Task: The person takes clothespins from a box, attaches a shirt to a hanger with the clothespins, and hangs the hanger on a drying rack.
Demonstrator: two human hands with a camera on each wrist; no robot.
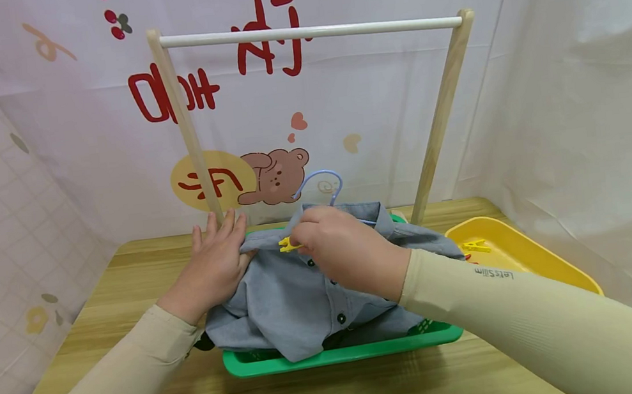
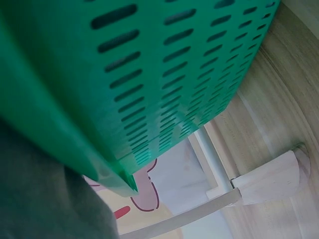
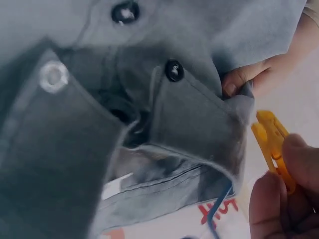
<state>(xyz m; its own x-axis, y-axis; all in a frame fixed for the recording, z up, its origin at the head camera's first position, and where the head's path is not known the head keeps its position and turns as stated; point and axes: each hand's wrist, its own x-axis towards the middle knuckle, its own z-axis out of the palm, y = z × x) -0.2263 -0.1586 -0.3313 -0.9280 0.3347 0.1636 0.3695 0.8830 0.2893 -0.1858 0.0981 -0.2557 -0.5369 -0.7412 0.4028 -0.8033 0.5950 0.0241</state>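
A grey-blue buttoned shirt [image 1: 286,296] hangs on a blue hanger [image 1: 322,173], draped over a green basket [image 1: 344,356]. My left hand [image 1: 211,266] holds the shirt's shoulder at the left, thumb against the cloth and the other fingers pointing up and spread. Between the thumb and fingertips of my right hand [image 1: 341,246] is a yellow clothespin [image 3: 274,147], in front of the collar [image 3: 197,124]. In the right wrist view the clothespin's tip is close to the shoulder cloth, beside the left thumb.
Behind the basket stands a rack with wooden posts [image 1: 446,113] and a white rail [image 1: 310,31]. To the right, a yellow tray [image 1: 535,251] contains a yellow clothespin [image 1: 476,246] and something red. Everything stands on a wood-grain table [image 1: 145,273], with a printed cloth backdrop behind.
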